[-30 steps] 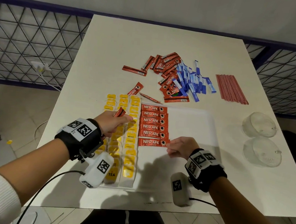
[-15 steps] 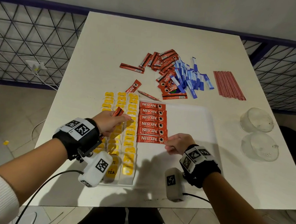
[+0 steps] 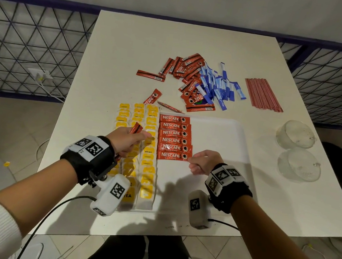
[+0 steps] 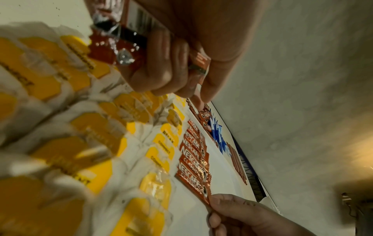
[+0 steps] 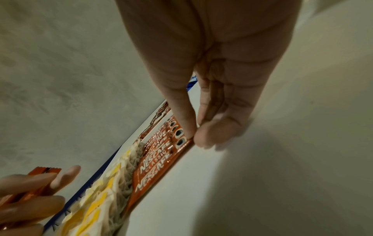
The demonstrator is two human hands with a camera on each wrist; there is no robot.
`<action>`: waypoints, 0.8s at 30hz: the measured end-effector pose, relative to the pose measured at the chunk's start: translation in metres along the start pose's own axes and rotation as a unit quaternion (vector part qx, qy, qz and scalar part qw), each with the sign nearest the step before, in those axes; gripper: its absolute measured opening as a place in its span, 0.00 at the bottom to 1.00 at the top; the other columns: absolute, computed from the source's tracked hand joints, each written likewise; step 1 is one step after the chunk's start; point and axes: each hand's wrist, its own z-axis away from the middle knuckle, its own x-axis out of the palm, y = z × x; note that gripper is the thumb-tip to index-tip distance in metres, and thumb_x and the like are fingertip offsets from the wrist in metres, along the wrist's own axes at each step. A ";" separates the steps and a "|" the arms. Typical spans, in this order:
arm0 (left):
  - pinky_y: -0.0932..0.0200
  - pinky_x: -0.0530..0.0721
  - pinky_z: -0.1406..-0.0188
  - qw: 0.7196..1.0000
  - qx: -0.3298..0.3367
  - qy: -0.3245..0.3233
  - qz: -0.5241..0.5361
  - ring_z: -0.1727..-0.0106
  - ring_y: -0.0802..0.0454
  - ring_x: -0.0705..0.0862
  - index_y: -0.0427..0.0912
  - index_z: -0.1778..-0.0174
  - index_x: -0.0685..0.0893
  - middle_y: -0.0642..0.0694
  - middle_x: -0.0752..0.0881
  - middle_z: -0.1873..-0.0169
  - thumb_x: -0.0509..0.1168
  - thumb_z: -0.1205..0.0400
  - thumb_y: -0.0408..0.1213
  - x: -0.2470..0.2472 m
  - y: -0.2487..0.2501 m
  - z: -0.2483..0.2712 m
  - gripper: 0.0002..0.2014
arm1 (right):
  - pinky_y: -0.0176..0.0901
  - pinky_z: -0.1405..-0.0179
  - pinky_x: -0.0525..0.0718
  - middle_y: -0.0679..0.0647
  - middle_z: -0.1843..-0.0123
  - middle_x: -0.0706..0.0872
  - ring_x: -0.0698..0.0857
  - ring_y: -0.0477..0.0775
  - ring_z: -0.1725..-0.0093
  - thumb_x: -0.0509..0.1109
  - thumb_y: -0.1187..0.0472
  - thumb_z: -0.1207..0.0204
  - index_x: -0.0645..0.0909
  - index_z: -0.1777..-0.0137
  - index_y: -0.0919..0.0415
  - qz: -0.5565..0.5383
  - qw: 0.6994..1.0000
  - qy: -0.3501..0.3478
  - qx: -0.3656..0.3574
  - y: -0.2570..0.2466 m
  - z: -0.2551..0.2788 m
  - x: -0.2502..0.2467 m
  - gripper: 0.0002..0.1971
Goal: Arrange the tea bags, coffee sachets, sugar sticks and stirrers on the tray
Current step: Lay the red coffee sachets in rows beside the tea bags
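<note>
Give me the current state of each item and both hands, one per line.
tray: part filled
tea bags: laid in columns on tray
coffee sachet row: six lined up on tray
left hand: grips spare sachets
right hand: pinches nearest sachet
sugar sticks: heaped on table
stirrers: bundled on table

Nearest coffee sachet point(image 3: 172, 156) now squarer under its row

Café-like corner: white table point(image 3: 133, 44), metal lattice railing point(image 3: 31, 45).
</note>
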 end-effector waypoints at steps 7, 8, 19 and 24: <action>0.68 0.63 0.87 0.999 -0.010 -0.004 0.039 0.80 0.56 0.65 0.45 0.45 0.81 0.48 0.68 0.74 0.57 0.18 0.29 0.002 -0.001 -0.003 0.12 | 0.35 0.74 0.72 0.56 0.75 0.72 0.69 0.49 0.77 0.66 0.68 0.22 0.72 0.66 0.66 -0.024 0.999 -0.042 0.006 0.001 0.002 -0.004 0.11; 0.67 0.64 0.86 0.999 -0.010 -0.008 0.049 0.79 0.56 0.66 0.42 0.41 0.80 0.47 0.69 0.73 0.54 0.18 0.26 0.002 0.000 -0.005 0.15 | 0.35 0.74 0.74 0.56 0.74 0.74 0.71 0.49 0.76 0.67 0.67 0.22 0.74 0.65 0.66 -0.017 0.999 -0.034 -0.004 0.000 0.002 -0.005 0.10; 0.67 0.80 0.79 0.984 0.004 -0.180 -0.013 0.79 0.58 0.83 0.36 0.53 0.74 0.40 0.87 0.65 0.49 0.12 0.30 0.030 0.019 0.012 0.10 | 0.28 0.66 0.82 0.46 0.56 0.81 0.82 0.43 0.61 0.72 0.61 0.26 0.78 0.44 0.49 0.030 0.958 -0.086 -0.273 -0.050 0.041 -0.009 0.13; 0.68 0.69 0.87 0.980 0.013 -0.195 -0.035 0.86 0.59 0.68 0.41 0.70 0.66 0.52 0.71 0.86 0.53 0.13 0.32 0.039 0.019 0.014 0.17 | 0.31 0.59 0.78 0.46 0.60 0.81 0.79 0.41 0.63 0.73 0.64 0.27 0.83 0.52 0.56 0.107 0.940 -0.118 -0.302 -0.054 0.040 -0.003 0.06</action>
